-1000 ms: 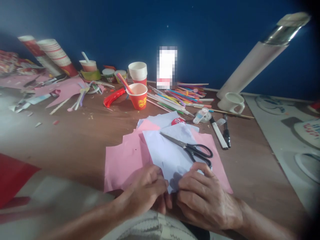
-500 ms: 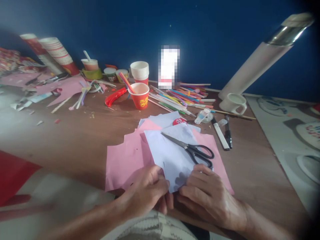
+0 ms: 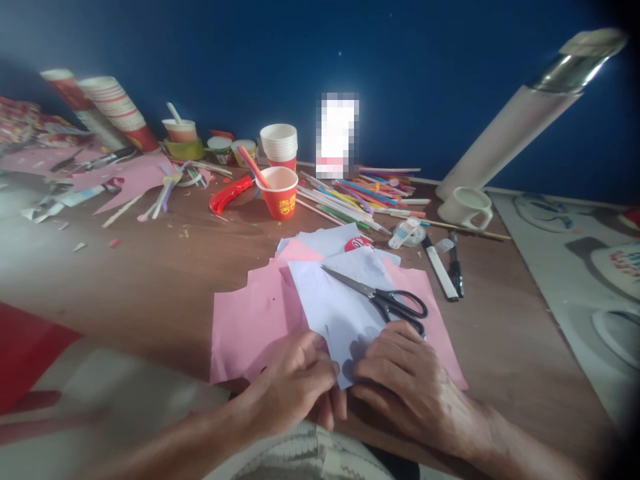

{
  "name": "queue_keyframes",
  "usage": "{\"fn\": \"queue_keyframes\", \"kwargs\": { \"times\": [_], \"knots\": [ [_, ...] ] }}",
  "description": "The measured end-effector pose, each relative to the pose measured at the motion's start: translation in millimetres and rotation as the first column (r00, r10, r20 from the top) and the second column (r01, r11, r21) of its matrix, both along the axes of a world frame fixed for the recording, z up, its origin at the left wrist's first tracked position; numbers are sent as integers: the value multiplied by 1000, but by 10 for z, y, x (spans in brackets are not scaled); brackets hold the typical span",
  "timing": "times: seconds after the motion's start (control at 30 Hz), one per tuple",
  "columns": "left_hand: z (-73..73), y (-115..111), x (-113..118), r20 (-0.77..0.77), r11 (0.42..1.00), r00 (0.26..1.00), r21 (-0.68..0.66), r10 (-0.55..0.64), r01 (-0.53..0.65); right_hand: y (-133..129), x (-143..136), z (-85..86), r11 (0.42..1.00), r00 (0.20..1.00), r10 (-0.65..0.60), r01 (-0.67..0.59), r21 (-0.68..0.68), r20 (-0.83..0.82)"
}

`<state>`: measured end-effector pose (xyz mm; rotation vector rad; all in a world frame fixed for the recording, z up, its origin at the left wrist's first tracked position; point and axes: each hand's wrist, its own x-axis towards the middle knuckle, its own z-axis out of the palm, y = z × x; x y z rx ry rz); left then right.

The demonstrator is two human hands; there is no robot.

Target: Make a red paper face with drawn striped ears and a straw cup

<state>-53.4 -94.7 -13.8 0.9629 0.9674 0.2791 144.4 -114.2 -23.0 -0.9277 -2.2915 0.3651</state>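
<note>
Near the table's front edge, my left hand is closed with its fingers pinched together beside the lower corner of a white sheet of paper. Just across that corner is my right hand, its fingers curled and pressed together. What either hand grips is hidden or too small to make out. Black-handled scissors lie on the white paper, blades toward the upper left, handles just above my right hand. Pink paper spreads under the white sheet on both sides.
Behind the papers stand a red paper cup with straws, a bright blurred-out screen and a pile of colored sticks. To the right are a cutter-like white strip, a black pen, a mug and a tall flask.
My right hand has shifted slightly up and to the left, closer to the white paper's corner. My left hand, the scissors and the papers stay nearly the same.
</note>
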Motion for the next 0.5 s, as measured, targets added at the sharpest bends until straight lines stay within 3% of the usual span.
{"fn": "queue_keyframes", "kwargs": {
  "times": [0.5],
  "knots": [
    [4, -5, -10, 1, 1000, 1000, 17, 0, 0, -14, 15, -15, 998, 1000, -17, 18, -66, 14]
  ]
}}
